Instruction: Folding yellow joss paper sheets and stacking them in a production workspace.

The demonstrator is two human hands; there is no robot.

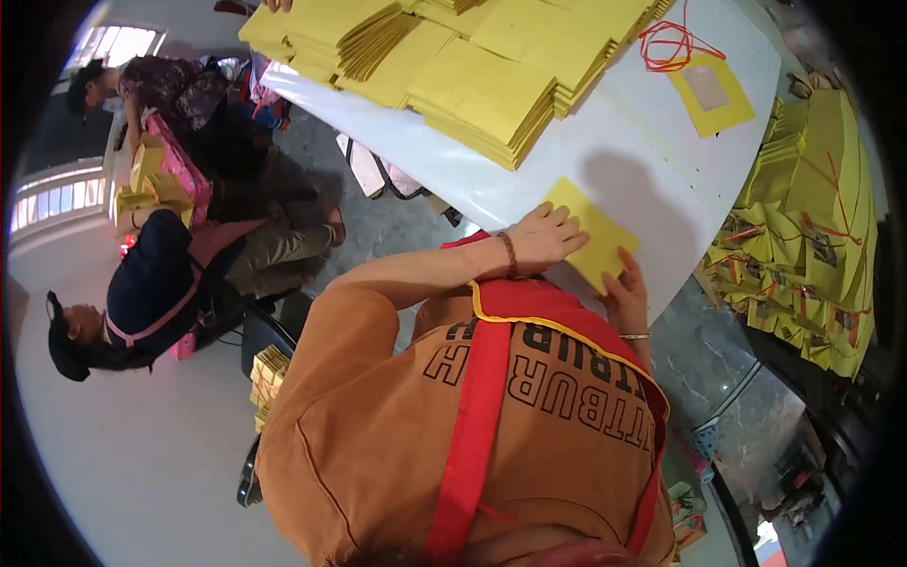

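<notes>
In front of my chest, at the near edge of a white table (688, 180), I have a small flat yellow paper packet (602, 248). My left hand (546, 236) comes over its left side, with bent fingers on its upper face; the thumb is hidden. At the lower right corner, my right hand (625, 291) has its thumb and fingers around the packet's edge. Stacks of flat yellow paper packets (487, 90) lie beyond my hands. Further right are a tangle of red cord (673, 45) and a yellow packet with a pale window (709, 93).
Bundles of yellow packets tied with red cord (803, 227) are piled right of the table. Another person's fingers (277, 5) touch the far stacks. Two people in dark caps (66, 340) work at the left beside a pink-covered surface (179, 156). A black chair (269, 335) stands behind my left arm.
</notes>
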